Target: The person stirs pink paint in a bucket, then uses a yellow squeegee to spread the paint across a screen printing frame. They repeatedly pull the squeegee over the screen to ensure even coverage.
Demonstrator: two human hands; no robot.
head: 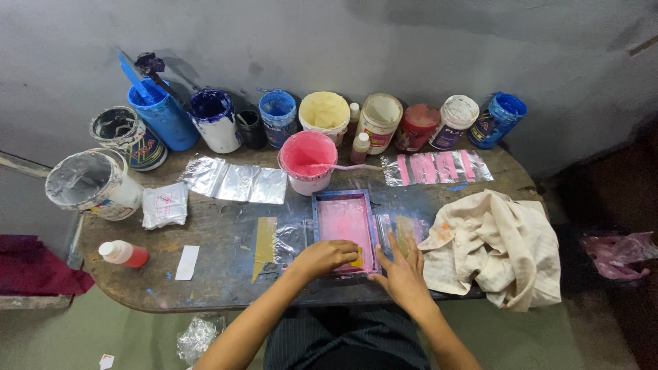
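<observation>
Here, near the front edge of the bench (205, 288), a small screen (345, 231) lies flat: a blue-framed rectangle whose mesh is coated with pink ink. Judged by its look, the frame is stiff and light, the mesh taut but easily dented, and the inked face wet and slippery; the bare frame rails are therefore the sound places to take hold, not the mesh.

The left hand (323, 257) rests on the near end of the screen, fingers curled and pressed together around a small yellow squeegee (358, 260), of which only a corner shows past the knuckles. The right hand (403, 273) lies just beside the frame's right rail, palm down and fingers spread, its fingertips on the foil sheet (404, 227) that pokes out from beneath the frame; it holds nothing. Whether the thumb touches the rail cannot be told.

Behind the screen stands a pink tub (306, 162) with a stir stick across its rim. Along the back edge runs a row of paint pots (274, 118) in blue, cream, red and white. A crumpled cloth (495, 245) lies at the right end, printed foil strips (436, 167) behind it, and a small red bottle (123, 253) lies on its side near the left front corner.
</observation>
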